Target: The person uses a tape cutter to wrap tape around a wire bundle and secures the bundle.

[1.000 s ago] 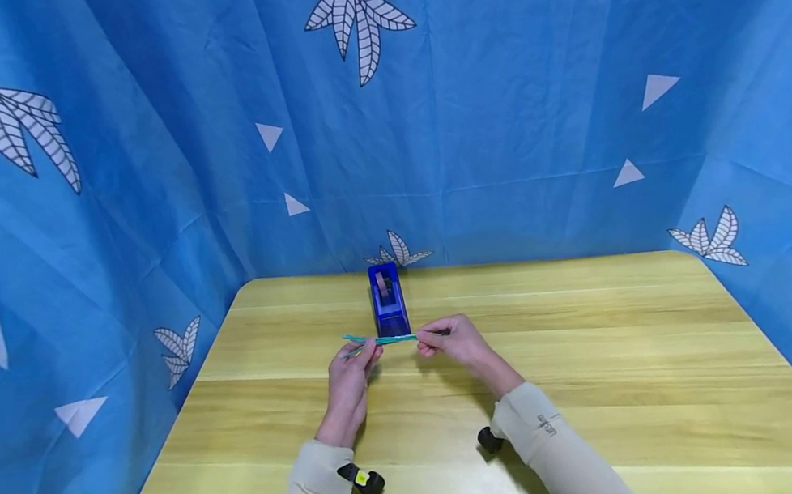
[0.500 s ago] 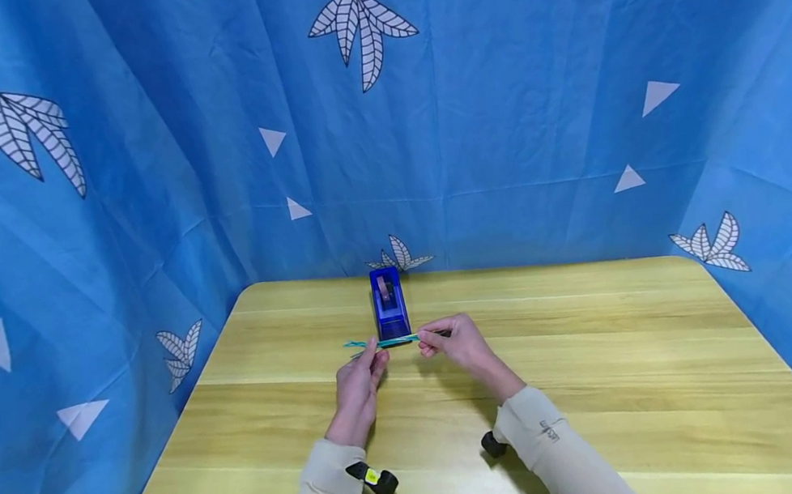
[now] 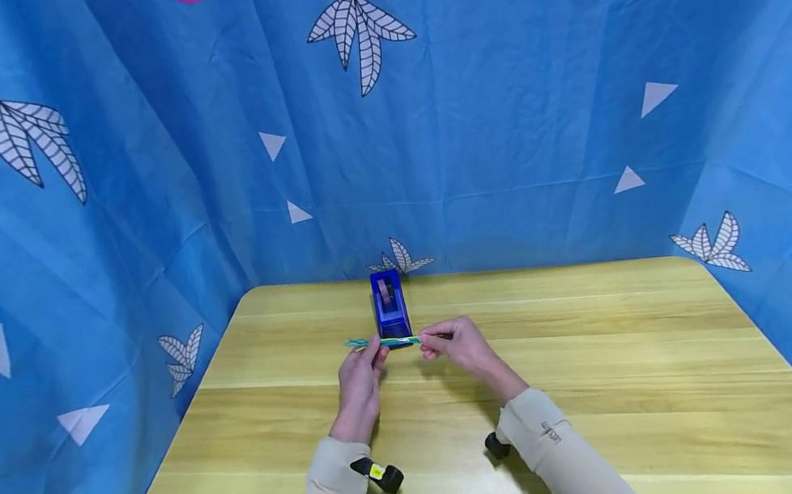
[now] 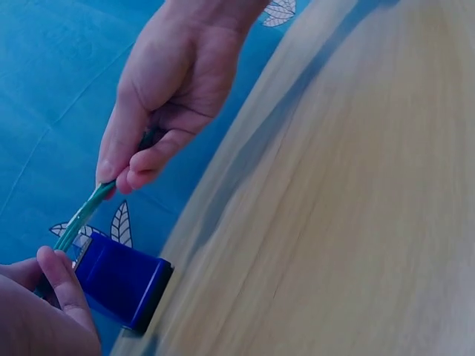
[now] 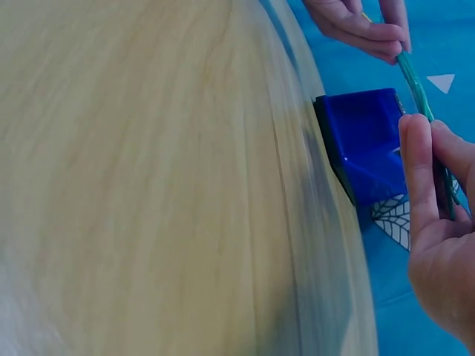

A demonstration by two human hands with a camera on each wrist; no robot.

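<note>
A slim bundle of thin green strands (image 3: pixel 399 341), with some yellow among them, stretches level between both hands. My left hand (image 3: pixel 359 386) pinches it between thumb and fingers, and loose ends fan out to the left. The other end is pinched by my right hand (image 3: pixel 464 345). Along the middle of the bundle (image 4: pixel 82 216) there is a shiny patch in the left wrist view. Just behind it stands a blue tape dispenser (image 3: pixel 390 305) with a roll inside; the bundle overlaps its front end in the head view. Fingers hide both gripped parts of the bundle.
The wooden table (image 3: pixel 599 354) has rounded far corners. A blue curtain (image 3: pixel 497 105) with leaf and triangle prints hangs behind it and at both sides. Black wrist cameras are strapped on both light sleeves (image 3: pixel 331 483).
My left hand has shifted slightly to the right along the bundle, and more yellow now shows on it. The right hand keeps its pinch nearly in place. The head view has tilted a little upward.
</note>
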